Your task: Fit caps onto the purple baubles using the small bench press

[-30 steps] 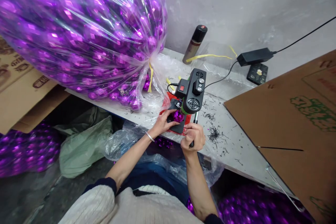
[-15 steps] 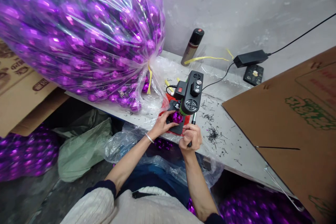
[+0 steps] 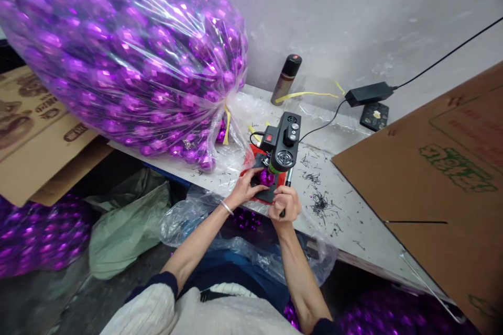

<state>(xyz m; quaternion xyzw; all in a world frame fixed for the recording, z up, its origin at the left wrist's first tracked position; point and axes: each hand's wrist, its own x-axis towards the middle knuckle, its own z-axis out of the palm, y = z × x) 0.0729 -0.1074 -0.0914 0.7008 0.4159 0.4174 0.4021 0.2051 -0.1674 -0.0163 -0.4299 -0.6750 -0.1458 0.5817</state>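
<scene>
A shiny purple ball (image 3: 267, 177) rests under the head of a small black bench drill press (image 3: 285, 141). My left hand (image 3: 245, 188) grips the ball from the left, thumb and fingers around its side. Wrapped around the black-ended lever handle (image 3: 288, 177) of the press is my right hand (image 3: 286, 203), closed in a fist. The press stands on a dark base over a red sheet (image 3: 248, 159). Where the press head meets the top of the ball is hard to make out.
A big clear bag of purple balls (image 3: 129, 73) lies at left on the white table (image 3: 353, 214). Black shavings (image 3: 319, 202) are scattered right of the press. A spray can (image 3: 286, 79), a power adapter (image 3: 369, 94) and a cardboard box (image 3: 444, 178) stand behind and right.
The whole view has shifted slightly. Both hands keep their places, the left on the ball and the right on the lever, with no clear movement of either.
</scene>
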